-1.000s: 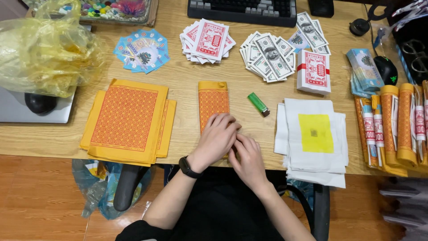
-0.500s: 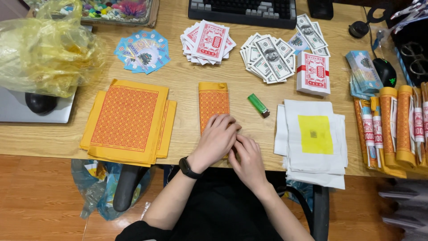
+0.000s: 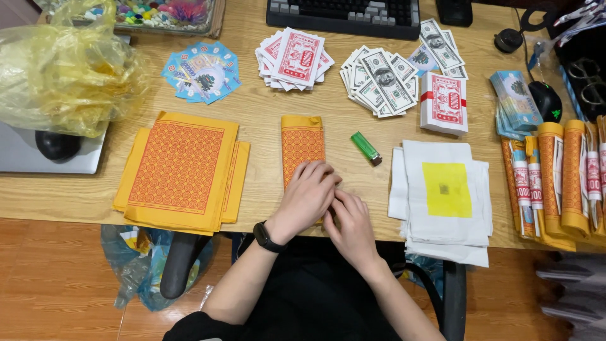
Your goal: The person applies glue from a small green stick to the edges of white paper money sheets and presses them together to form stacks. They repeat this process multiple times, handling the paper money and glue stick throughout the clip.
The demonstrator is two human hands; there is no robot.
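A narrow folded strip of orange-and-yellow patterned paper [image 3: 302, 145] lies upright on the wooden desk [image 3: 265, 120] in front of me. My left hand [image 3: 307, 197], with a black watch on its wrist, rests palm down on the strip's near end. My right hand [image 3: 351, 222] sits just to the right at the desk edge, fingers curled in and touching the left hand's fingers. What lies under the fingers is hidden.
A stack of larger orange sheets [image 3: 180, 169] lies to the left, white sheets with a yellow square [image 3: 445, 196] to the right, a green lighter [image 3: 366, 148] between. Behind are paper notes [image 3: 385, 72], red cards [image 3: 293, 57], a keyboard [image 3: 344, 11], a yellow plastic bag [image 3: 63, 63], and rolled bundles [image 3: 558, 177].
Both hands stay on the near end of the folded strip; the fingers shift only slightly. Nothing else has moved.
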